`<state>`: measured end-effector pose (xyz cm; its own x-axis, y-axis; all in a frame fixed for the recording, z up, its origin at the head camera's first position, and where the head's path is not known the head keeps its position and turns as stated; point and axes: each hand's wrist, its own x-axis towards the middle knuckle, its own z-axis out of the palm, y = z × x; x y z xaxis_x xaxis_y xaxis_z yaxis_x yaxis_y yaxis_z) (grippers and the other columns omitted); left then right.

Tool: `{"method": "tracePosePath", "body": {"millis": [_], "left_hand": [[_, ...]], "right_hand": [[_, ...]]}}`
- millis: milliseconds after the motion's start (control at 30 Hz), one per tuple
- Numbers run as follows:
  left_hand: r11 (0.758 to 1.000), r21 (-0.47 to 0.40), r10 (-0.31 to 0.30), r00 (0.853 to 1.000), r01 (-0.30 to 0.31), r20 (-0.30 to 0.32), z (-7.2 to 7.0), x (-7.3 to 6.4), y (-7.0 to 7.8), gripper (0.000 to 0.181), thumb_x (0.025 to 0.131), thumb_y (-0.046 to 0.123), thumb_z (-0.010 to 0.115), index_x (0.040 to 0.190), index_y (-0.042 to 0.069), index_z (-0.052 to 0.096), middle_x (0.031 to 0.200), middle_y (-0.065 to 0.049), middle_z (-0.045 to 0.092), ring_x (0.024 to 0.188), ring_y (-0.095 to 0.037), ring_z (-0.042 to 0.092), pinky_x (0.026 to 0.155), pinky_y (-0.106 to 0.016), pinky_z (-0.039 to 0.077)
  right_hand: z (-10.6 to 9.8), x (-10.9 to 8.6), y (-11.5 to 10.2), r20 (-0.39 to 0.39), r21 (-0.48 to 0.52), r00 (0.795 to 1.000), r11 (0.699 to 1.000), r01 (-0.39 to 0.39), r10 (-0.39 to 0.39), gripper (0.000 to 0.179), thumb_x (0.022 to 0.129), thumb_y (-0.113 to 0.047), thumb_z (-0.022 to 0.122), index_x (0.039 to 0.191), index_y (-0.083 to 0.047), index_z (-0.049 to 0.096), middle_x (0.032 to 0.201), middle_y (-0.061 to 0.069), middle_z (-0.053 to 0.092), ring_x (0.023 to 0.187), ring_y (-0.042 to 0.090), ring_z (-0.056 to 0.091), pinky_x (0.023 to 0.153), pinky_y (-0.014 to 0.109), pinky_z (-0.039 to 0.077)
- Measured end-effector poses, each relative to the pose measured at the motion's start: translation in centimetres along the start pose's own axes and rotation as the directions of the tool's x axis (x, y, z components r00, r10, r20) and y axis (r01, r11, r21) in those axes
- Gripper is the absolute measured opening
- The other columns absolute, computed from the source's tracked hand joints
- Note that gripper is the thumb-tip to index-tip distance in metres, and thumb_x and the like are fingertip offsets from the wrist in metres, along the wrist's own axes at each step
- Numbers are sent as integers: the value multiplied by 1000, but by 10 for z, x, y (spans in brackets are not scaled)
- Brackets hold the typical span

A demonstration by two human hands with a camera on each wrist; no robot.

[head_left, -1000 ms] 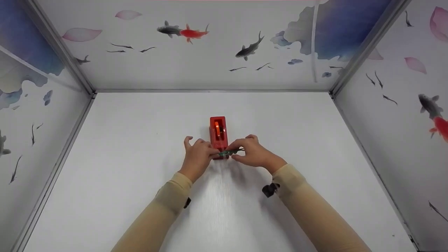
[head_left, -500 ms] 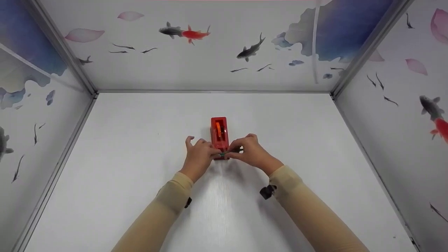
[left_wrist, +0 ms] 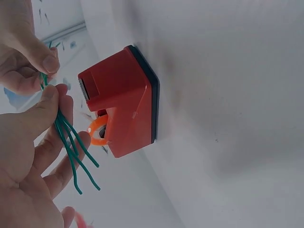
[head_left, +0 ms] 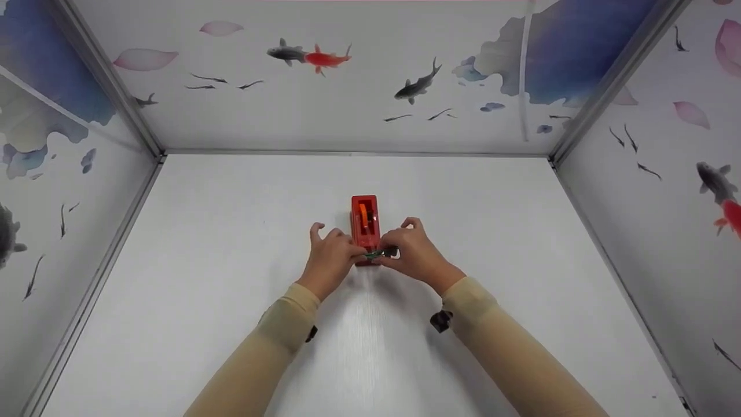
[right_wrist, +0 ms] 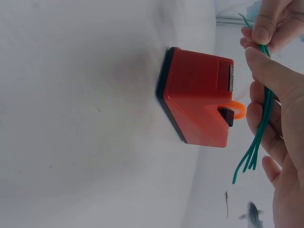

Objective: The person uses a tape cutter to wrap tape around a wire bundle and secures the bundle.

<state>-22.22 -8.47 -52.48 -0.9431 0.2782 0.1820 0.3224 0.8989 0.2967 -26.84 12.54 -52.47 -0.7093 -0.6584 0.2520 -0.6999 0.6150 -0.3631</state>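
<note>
Green strands point(right_wrist: 266, 111): one bundle, pinched by the fingers of your left hand point(head_left: 330, 260) and right hand point(head_left: 418, 255), equally near; long axis nine-to-three o'clock. Red tape dispenser point(head_left: 366, 237): twelve o'clock of them.

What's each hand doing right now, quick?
Left hand: pinching the green strands.
Right hand: pinching the same strands.

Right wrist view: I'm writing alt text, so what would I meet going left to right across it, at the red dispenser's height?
White tabletop → red tape dispenser → orange ring → green wires. The right hand overlaps the wires, so it is left out.
</note>
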Motion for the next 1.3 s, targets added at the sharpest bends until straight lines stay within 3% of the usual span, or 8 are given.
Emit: {"method": "tracePosePath", "body": {"millis": [133,267,433,667,933,1167,1300], "left_hand": [[1000,5,4,1000,-4,2,1,0,2,24,91,27,79,115,34,80,95,3,77,104,-19,62,118,-64,19],[998,58,30,1000,-29,-10,1,0,3,22,93,26,78,113,36,81,96,2,78,104,-19,62,118,-64,21],[991,120,57,998,-52,-39,1,1,3,21,92,28,79,111,36,82,99,1,78,106,-20,62,117,-65,23],[976,198,110,990,-91,-87,3,-2,4,19,90,27,81,108,33,83,101,0,79,103,-21,65,114,-64,29],[962,251,131,987,-104,-93,6,-4,4,20,87,30,83,107,31,83,104,0,79,103,-21,66,113,-63,30],[944,316,112,992,-90,-51,3,-2,9,17,90,36,80,106,29,83,97,0,79,98,-21,66,115,-63,31],[955,292,59,998,-59,11,-5,0,14,19,93,38,78,105,25,84,92,-1,79,94,-22,67,117,-65,29]], "right_hand": [[2,-2,0,2,-70,1000,998,-10,10,16,87,-26,84,98,-17,77,82,-6,74,77,8,64,106,52,34],[-1,-2,0,72,-115,997,993,-34,43,18,88,-33,84,98,-19,79,83,-7,73,83,9,63,109,56,30],[-10,0,1,180,-83,981,995,-59,73,17,93,-32,78,106,-20,82,92,-6,76,91,10,67,112,58,25],[-17,1,-2,250,-61,966,997,-51,65,14,96,-23,74,106,-17,82,94,-4,77,92,13,69,111,58,28],[-14,-1,-6,221,-116,975,993,27,-1,11,90,-15,81,101,-13,83,88,0,76,84,16,66,106,47,44],[-13,-2,-11,174,-217,985,975,50,-12,13,89,-20,83,102,-21,85,89,-1,78,85,15,68,107,48,39],[-12,-2,-13,134,-274,990,959,70,-33,11,89,-21,83,99,-22,85,88,-2,78,84,13,68,106,48,39]]}}
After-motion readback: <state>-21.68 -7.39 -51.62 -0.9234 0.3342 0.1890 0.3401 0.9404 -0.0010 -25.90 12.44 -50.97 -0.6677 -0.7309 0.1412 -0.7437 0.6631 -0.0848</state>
